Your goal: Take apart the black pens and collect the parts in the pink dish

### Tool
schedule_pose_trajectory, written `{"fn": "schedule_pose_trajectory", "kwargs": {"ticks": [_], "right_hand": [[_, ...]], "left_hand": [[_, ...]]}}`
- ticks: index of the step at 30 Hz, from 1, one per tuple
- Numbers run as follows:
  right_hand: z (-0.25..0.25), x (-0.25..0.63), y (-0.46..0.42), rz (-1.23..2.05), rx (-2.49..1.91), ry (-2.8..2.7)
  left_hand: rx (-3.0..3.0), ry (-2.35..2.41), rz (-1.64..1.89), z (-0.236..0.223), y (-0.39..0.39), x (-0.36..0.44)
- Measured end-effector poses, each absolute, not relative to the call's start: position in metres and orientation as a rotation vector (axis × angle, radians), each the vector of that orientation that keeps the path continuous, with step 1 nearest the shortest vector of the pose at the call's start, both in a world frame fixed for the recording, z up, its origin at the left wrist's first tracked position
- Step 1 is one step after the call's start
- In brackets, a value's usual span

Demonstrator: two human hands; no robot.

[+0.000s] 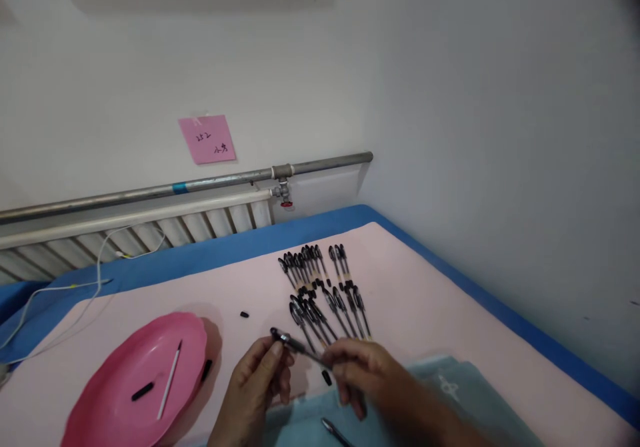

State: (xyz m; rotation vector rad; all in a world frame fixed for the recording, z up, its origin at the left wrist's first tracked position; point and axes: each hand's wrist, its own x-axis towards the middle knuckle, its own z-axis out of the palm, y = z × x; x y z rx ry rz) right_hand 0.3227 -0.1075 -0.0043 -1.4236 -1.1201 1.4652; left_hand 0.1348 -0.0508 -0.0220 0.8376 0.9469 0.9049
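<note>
Two bare hands work to the right of the pink tray (115, 367), which serves as the reference for all positions. The left hand (255, 377), the nearer of the two to the tray, is raised above the pink sheet (240, 280), its thumb and forefinger pinching the clip end of a black pen (295, 344), its other fingers curled beneath. The right hand (363, 370), farther from the tray, reaches in from the lower right, its forearm slanting and blurred; its thumb and fingers grasp the pen's other end. The pen, held between the hands, slopes down away from the tray. Well to the right of the tray, beyond the hands, lie rows of pens (320, 290); the nearer row comes close to the held pen. Between tray and rows runs a stretch of sheet bearing one small black cap (245, 314). Right of the tray, past the rows, the sheet continues to the blue border (430, 257), beside the wall (500, 167). Below the hands, also right of the tray, a blue cloth (455, 394) carries a loose pen (336, 432). Within the tray lie a white rod (170, 380) and a black piece (143, 391).
</note>
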Motion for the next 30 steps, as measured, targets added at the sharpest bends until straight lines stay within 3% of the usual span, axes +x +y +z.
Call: {"fn": "schedule_pose_trajectory", "kwargs": {"ticks": [6, 9, 22, 30], "right_hand": [[-0.002, 0.385, -0.102, 0.721, -1.86, -0.997], [-0.007, 0.398, -0.101, 0.525, -2.17, -1.102], [-0.013, 0.373, -0.099, 0.349, -2.18, -1.451], [-0.008, 0.309, -0.089, 0.302, -2.015, -1.841]], "left_hand": [[0.717, 1.113, 1.089, -0.017, -0.037, 0.114], [0.72, 1.107, 1.139, -0.019, -0.032, 0.108], [0.724, 1.058, 1.211, -0.018, -0.026, 0.104], [0.835, 1.081, 1.184, -0.021, -0.025, 0.099]]}}
